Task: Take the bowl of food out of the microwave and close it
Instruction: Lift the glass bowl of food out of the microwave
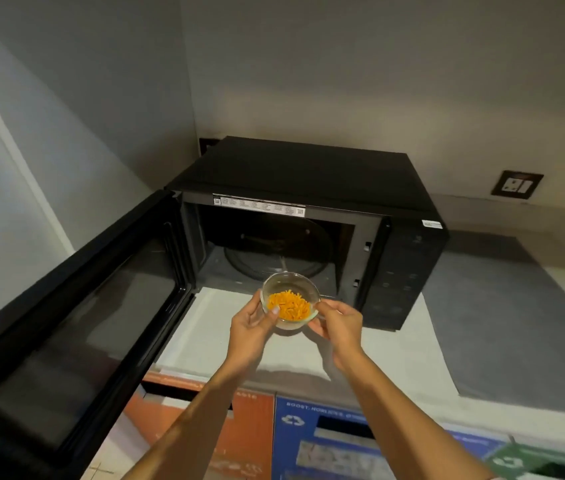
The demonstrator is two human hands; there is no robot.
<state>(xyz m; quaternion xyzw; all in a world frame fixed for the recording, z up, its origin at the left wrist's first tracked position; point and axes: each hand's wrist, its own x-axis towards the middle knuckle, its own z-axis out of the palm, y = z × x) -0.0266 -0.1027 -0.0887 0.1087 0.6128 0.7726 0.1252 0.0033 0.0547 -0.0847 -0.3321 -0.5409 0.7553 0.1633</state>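
A small clear glass bowl (289,299) holding orange food pieces hangs just in front of the microwave's opening, above the white counter. My left hand (251,327) grips its left side with the thumb on the rim. My right hand (338,323) holds its right side. The black microwave (308,168) stands against the back wall with its cavity showing a bare glass turntable (274,261). Its door (76,317) is swung wide to the left, reaching toward me.
A grey mat (502,306) lies on the counter to the right of the microwave. A wall socket (517,184) sits on the back wall at the right. Below the counter edge stand orange (239,434), blue (326,441) and green (530,462) recycling bins.
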